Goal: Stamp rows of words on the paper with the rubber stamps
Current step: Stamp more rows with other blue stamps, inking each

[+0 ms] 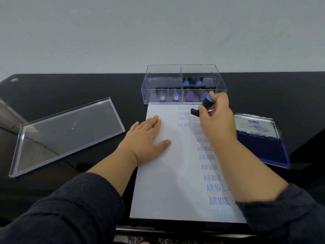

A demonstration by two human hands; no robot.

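Right hand (215, 118) grips a black rubber stamp (202, 106) tilted at the top of the paper (158, 182), beside the FAX OUT rows; left hand (146, 136) lies flat, fingers straight, pressing the sheet. Risk: tilted contact likely gives a partial or smeared print, or overlaps neighbouring words. Glossy black tabletop (70, 88), pale bare wall (158, 32) behind; open ink pad (262, 147) right, clear stamp box (182, 85) beyond.

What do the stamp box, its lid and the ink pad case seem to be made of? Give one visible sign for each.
Stamp box: clear rigid plastic, probably acrylic; the stamps show through its glossy walls.
Lid: the same clear plastic; the dark table shows through and it reflects light.
Ink pad case: likely metal; its open lid looks silvery and shiny, though coated plastic is possible.
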